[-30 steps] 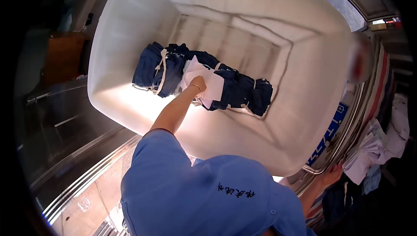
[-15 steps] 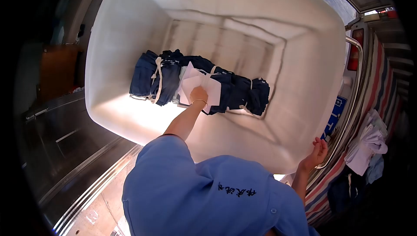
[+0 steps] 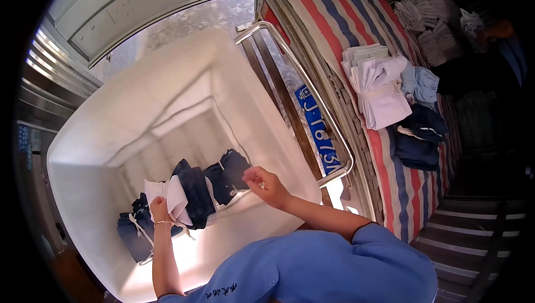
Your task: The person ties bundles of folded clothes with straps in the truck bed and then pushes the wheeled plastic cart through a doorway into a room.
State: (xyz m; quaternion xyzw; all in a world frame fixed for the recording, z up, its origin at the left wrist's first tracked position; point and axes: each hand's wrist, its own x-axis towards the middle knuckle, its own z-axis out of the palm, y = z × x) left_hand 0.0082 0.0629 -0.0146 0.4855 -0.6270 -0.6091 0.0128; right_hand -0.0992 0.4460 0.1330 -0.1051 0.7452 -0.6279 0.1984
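Observation:
My left hand (image 3: 159,209) is closed on a pale pinkish cloth (image 3: 177,198) inside the large white bin (image 3: 83,191). Beside the cloth lies a navy cloth bundle (image 3: 195,197), with a second navy bundle (image 3: 233,172) to its right. Another navy bundle (image 3: 131,236), tied with a light strap, is at the lower left. Over the bin's right side is my right hand (image 3: 270,188), its fingers loosely curled and apart, with nothing visible in them. It is nearest the right navy bundle.
To the right, a striped mat (image 3: 323,18) carries a tied pale bundle (image 3: 382,88), light blue cloth (image 3: 423,84) and navy cloths (image 3: 418,152). A metal rail (image 3: 334,124) and blue plate (image 3: 316,130) stand between bin and mat. Another person's arm (image 3: 499,31) shows at upper right.
The view has swung right, showing more of the striped mat. My right hand has moved from beside the bin's edge to over it. My left hand stays at the pale cloth.

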